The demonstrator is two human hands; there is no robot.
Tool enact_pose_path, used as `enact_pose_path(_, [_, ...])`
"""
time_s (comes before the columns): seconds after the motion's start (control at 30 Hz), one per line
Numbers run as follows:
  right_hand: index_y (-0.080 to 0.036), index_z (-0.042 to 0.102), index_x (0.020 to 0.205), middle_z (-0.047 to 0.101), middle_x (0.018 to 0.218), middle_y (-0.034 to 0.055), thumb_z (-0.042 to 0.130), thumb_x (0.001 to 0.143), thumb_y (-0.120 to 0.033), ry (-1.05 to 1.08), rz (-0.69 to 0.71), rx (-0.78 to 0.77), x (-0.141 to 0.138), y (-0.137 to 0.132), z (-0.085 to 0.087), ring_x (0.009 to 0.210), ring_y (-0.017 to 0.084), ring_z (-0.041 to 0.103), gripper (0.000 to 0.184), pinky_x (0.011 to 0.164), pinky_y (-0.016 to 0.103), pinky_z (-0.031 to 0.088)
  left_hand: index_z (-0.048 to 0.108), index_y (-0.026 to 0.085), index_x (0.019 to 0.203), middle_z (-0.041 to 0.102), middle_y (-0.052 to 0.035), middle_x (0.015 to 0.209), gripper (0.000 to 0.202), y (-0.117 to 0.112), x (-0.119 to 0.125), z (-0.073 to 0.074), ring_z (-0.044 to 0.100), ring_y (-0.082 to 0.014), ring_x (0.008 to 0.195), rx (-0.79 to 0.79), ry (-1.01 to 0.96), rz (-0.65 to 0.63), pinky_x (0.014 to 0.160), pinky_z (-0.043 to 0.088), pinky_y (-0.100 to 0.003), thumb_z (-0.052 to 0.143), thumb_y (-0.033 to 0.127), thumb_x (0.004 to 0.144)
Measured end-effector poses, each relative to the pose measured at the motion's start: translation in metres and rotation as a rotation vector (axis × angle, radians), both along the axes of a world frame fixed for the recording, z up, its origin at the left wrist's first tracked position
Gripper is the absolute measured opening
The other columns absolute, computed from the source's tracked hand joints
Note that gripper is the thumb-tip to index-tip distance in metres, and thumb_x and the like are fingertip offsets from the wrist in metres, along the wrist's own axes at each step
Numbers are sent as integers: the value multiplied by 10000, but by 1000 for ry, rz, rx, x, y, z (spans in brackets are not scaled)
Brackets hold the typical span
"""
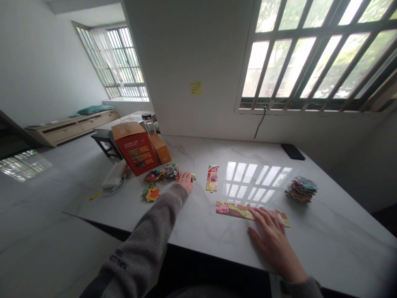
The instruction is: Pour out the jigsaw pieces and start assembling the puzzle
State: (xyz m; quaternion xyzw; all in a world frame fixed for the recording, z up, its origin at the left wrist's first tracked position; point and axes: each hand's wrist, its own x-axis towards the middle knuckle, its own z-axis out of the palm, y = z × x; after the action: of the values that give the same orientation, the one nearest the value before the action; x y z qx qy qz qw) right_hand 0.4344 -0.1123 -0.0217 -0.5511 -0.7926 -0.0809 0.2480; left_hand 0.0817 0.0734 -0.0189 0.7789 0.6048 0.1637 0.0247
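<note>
My left hand (185, 181) reaches forward, fingers bent and close together over a puzzle piece (194, 177) whose greenish edge shows at the right of the fingers. Just left of that hand lie two heaps of puzzle pieces (154, 176) and a smaller yellow-orange group of pieces (151, 193). My right hand (269, 231) rests with fingers stretched and thumb apart, the fingertips on a long strip of joined puzzle pieces (234, 210), partly covering it. A short upright strip of joined pieces (212, 178) with a red house picture lies between the hands, touched by neither.
At the right stands a tall stack of puzzle pieces (301, 190), with a black phone (293, 151) behind it. A red puzzle box (135, 151), an orange box flap (161, 148) and a white power strip with cable (114, 178) are at the left table edge.
</note>
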Motion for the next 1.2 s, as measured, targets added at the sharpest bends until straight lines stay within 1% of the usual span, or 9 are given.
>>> enact_pose_path(0.2, [-273, 399, 1437, 551, 1347, 69, 508, 904, -352, 0, -2, 2, 1, 0, -1, 1301, 281, 428, 549, 1150, 498, 208, 597, 189, 884, 563, -89, 1047, 83, 4, -1, 0, 564, -229, 958, 76, 9, -14, 892, 445, -353, 552, 193, 816])
enact_pose_path(0.37, [-276, 369, 1452, 546, 1346, 69, 514, 908, -360, 1, -5, -7, 0, 0, 0, 1305, 275, 424, 570, 1156, 494, 196, 615, 186, 895, 584, -101, 1207, 131, 3, -1, 2, 536, -246, 1071, 143, -10, -76, 979, 387, -380, 544, 143, 793])
enact_pose_path(0.47, [-276, 382, 1442, 548, 1344, 73, 512, 908, -367, 7, 3, -5, 1, 0, 0, 1301, 276, 429, 557, 1150, 488, 208, 612, 185, 965, 583, -100, 1271, 172, 2, 2, 6, 500, -260, 1128, 142, -41, -66, 1018, 348, -398, 560, 201, 802])
enact_pose_path(0.6, [-280, 383, 1442, 554, 1339, 71, 509, 909, -367, 8, 5, -5, 1, 0, 1, 1294, 275, 437, 555, 1143, 487, 217, 595, 201, 1074, 617, -96, 1176, 358, 3, 12, 10, 483, -294, 1112, 85, -27, -38, 993, 340, -439, 638, 386, 771])
enact_pose_path(0.73, [-280, 372, 1447, 547, 1350, 67, 510, 912, -355, 14, 0, -14, 0, -1, 4, 1286, 272, 442, 557, 1132, 473, 240, 608, 211, 1051, 612, -100, 1072, 312, 6, 19, 10, 485, -315, 1074, 79, -16, 62, 966, 347, -477, 623, 352, 773])
enact_pose_path(0.87, [-278, 377, 1443, 543, 1356, 68, 521, 909, -343, 27, 0, -22, 1, -1, 3, 1289, 278, 438, 557, 1118, 472, 260, 597, 207, 1041, 586, -106, 1084, 333, 5, 15, 13, 496, -309, 1078, 204, -106, 20, 981, 378, -487, 658, 259, 717])
enact_pose_path(0.97, [-277, 410, 1420, 557, 1333, 74, 534, 900, -313, 70, 11, 6, 0, -1, 2, 1283, 292, 444, 537, 1110, 497, 270, 558, 205, 1010, 567, -105, 1126, 265, -6, 16, 17, 533, -251, 1066, 338, -310, -73, 917, 478, -406, 636, 273, 765])
enact_pose_path(1.07, [-291, 472, 1365, 576, 1291, 75, 530, 911, -284, 166, 43, 0, -7, 1, 11, 1261, 296, 463, 459, 1085, 513, 306, 524, 216, 1000, 566, -102, 1150, 241, -22, 25, 20, 559, -220, 1063, 431, -477, -171, 853, 530, -364, 619, 339, 816])
enact_pose_path(1.2, [-301, 529, 1297, 586, 1243, 72, 470, 954, -275, 392, 225, -189, -35, 19, 44, 1185, 243, 530, 349, 1005, 432, 433, 526, 209, 950, 596, -99, 1089, 215, -37, 36, 20, 575, -215, 1065, 485, -530, -232, 938, 503, -393, 637, 342, 823])
